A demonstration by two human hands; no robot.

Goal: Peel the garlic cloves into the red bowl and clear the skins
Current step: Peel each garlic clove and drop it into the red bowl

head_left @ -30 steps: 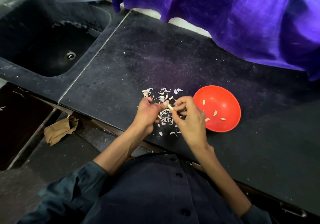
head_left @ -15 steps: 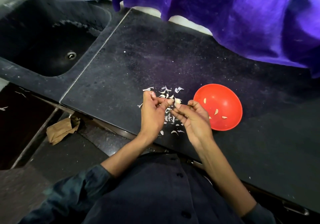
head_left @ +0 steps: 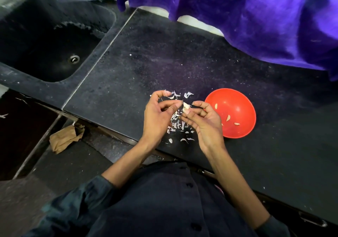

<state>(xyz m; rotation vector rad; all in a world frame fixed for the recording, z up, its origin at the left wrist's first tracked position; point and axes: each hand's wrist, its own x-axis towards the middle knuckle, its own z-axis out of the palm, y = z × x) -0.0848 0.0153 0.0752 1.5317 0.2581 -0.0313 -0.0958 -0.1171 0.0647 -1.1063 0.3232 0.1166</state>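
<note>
Nearest, a dark buttoned shirt [head_left: 161, 205] and rolled sleeves, forearms reaching up over the counter [head_left: 128, 75] edge. Left hand [head_left: 157, 116] palm-up above a scatter of garlic skins [head_left: 178, 125], fingers [head_left: 174, 105] curled inward, tips touching the left side of a garlic clove [head_left: 186, 108]. Right hand [head_left: 204, 121] just beside it, thumb and forefinger pinching the same clove from below and from the right, other fingers loosely bent. Clove held above the skins, between both hands, a flap of white skin lifted at its top. More skins strewn on the dark counter under and past the hands, a few just beyond the left hand. Red bowl [head_left: 243, 127] resting on the counter right of the right hand, partly covered by it at its left rim, with a few peeled cloves [head_left: 228, 118] lying inside. Lower left, beneath the counter edge, a crumpled brown paper bag [head_left: 64, 138] on the floor. Farther left, a dark sink [head_left: 33, 35] with a metal drain [head_left: 74, 59]. At the far edge, purple cloth [head_left: 247, 15] hanging over the back of the counter
</note>
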